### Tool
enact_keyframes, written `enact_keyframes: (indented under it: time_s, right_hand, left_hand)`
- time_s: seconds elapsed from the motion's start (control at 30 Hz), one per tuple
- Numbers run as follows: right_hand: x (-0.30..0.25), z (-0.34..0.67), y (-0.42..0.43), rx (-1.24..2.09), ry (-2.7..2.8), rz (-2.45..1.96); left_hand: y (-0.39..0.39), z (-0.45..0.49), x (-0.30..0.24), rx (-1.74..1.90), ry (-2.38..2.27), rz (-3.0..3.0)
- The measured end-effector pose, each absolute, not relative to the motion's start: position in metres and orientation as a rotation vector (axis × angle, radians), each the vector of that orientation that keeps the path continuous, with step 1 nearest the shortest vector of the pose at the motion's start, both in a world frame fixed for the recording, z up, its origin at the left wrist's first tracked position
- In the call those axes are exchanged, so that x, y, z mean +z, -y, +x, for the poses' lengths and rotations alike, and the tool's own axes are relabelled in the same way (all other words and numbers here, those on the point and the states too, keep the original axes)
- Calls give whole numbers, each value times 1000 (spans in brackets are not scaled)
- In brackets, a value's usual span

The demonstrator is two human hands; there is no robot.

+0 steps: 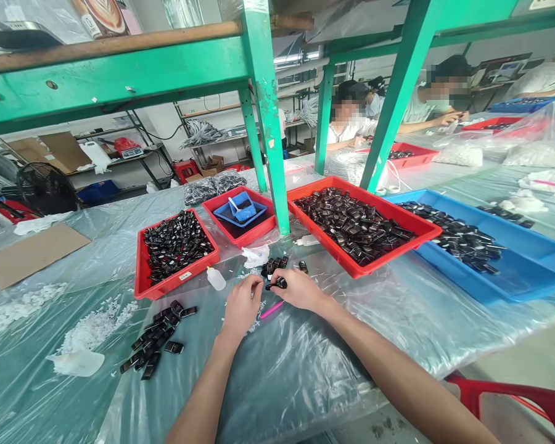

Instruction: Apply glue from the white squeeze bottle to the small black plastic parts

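Black parts [176,243] in red trays [374,264] and blue tray [513,280], right fingers [289,279] pinching one part [277,283], left fingers [254,285] bent, hold unclear

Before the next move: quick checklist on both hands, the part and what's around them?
1. Right hand grips black part: ok.
2. Left hand also touching that part: cannot tell, the contact is hidden.
3. Pink stick within reach: ok, it lies between the two hands.
4. Small pile of more black parts close by: ok, just beyond the hands.
5. White bottle apart from the left hand: ok, it sits off to that hand's left.
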State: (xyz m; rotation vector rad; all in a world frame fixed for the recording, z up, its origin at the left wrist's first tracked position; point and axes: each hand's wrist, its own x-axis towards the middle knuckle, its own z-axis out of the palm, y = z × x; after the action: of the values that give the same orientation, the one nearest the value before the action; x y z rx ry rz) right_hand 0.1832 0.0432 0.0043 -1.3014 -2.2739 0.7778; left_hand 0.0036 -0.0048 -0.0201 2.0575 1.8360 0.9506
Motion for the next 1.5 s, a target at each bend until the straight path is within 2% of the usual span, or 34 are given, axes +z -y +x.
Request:
enact_keyframes:
  time_s: [0.47,0.87,1.1,1.5]
  right_hand:
    - [-2,184,-49,914,2152,-1062]
    - [0,185,-52,1004,2089,-979]
    - [-2,186,-57,1174,1987,-843]
    - [-2,186,-58,1221,1946,-825]
  left_hand:
    - [2,10,-18,1236,-1516,1725]
    - [-1,4,-18,1264,-1388,1638]
    - [-4,1,-21,1276,-1335,1475]
    - [-3,4,-11,1287,-1309,1357]
